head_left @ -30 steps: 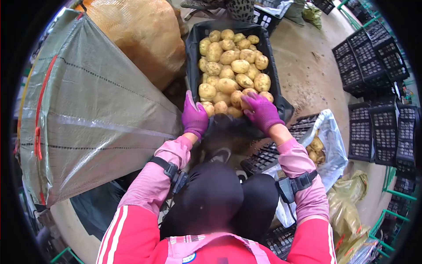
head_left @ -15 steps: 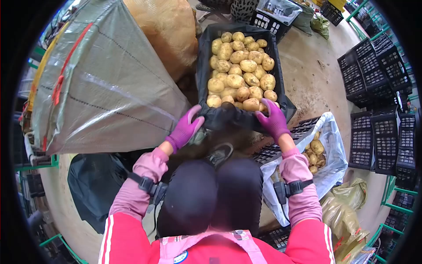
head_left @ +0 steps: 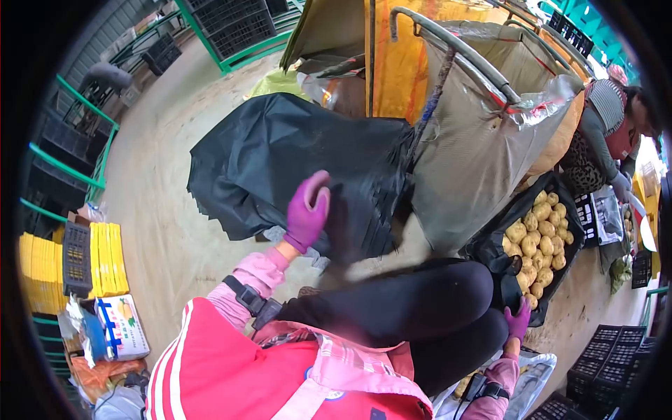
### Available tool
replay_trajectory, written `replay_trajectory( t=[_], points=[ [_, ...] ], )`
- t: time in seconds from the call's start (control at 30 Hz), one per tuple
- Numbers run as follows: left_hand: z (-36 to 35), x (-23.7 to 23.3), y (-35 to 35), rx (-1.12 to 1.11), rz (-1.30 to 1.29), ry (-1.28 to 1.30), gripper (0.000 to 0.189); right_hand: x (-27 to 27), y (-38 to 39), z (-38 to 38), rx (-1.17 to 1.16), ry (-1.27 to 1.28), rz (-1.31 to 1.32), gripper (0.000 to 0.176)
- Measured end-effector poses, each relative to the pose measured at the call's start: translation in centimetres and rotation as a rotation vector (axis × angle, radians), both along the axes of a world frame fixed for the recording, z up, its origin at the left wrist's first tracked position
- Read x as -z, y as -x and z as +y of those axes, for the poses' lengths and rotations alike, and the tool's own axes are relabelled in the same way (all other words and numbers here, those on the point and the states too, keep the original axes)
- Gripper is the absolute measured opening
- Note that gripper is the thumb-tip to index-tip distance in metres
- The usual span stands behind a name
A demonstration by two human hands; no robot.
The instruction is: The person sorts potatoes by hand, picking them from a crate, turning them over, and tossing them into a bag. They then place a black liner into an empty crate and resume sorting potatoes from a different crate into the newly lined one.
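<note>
My left hand (head_left: 306, 213), in a purple glove, is raised with thumb and fingers apart, and nothing is in it. It overlaps the near side of a spread pile of black liner sheets (head_left: 280, 150). My right hand (head_left: 518, 320), also gloved in purple, is at the near corner of a crate of potatoes (head_left: 535, 238). Its thumb and fingers straddle the edge of the black liner (head_left: 509, 288) that lines the crate. My knees lie between the two hands.
A grey woven sack on a metal frame (head_left: 465, 133) stands beyond my knees. By my right forearm is a white-lined crate (head_left: 535, 378). Another person (head_left: 609, 133) works at the far right. Black crates (head_left: 605, 357) are at lower right, yellow stacks (head_left: 108, 259) at left.
My view has swung left, bringing the pile of black sheets into the middle. My left hand has left the potato crate's liner and moved over toward the sheets; my right hand stays at the crate.
</note>
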State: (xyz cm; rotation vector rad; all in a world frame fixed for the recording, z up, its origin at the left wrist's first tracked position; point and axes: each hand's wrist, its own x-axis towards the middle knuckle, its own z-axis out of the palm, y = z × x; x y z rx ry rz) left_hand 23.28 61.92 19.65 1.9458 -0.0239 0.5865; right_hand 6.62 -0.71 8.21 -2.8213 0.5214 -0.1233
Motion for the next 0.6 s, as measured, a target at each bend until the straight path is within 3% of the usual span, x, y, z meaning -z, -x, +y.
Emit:
replay_trajectory(
  t=[0.03, 0.07, 0.13, 0.2, 0.27, 0.33, 0.4, 0.53, 0.6],
  points=[
    [1.6, -0.2, -0.6, -0.043, 0.047, -0.075, 0.037, 0.2, 0.2, -0.3, 0.009, -0.012, -0.009, 0.072],
    [4.2, 2.4, -2.0, -0.119, -0.033, -0.455, 0.045, -0.5, 0.5, -0.1, 0.067, -0.134, -0.022, 0.07],
    [5.8, 5.1, -3.3, -0.206, 0.045, -0.686, 0.046, -1.1, 1.1, 0.8, 0.194, -0.385, -0.057, 0.067],
    [5.8, 6.0, -4.0, -0.184, 0.105, -0.7, 0.041, -0.7, 2.8, 0.6, 0.191, -0.478, -0.091, 0.06],
    [6.3, 7.2, -5.3, -0.146, 0.14, -0.57, 0.034, -1.2, 5.6, 0.9, 0.173, -0.257, -0.104, 0.058],
    [6.9, 6.2, -6.4, -0.149, 0.147, -0.388, 0.028, -4.2, 7.4, 2.8, 0.225, -0.293, -0.072, 0.057],
    [7.8, 6.8, -7.4, -0.109, 0.2, -0.441, 0.029, -5.9, 9.6, 4.3, 0.356, -0.22, -0.067, 0.056],
    [3.7, 2.8, -6.8, -0.088, -0.232, -0.593, 0.029, -6.7, 13.4, 4.3, 0.525, -0.288, -0.107, 0.057],
    [-0.8, -0.1, -5.3, 0.192, -0.183, -0.286, 0.027, -6.4, 13.9, 3.7, 0.565, -0.378, -0.145, 0.063]
  ],
)
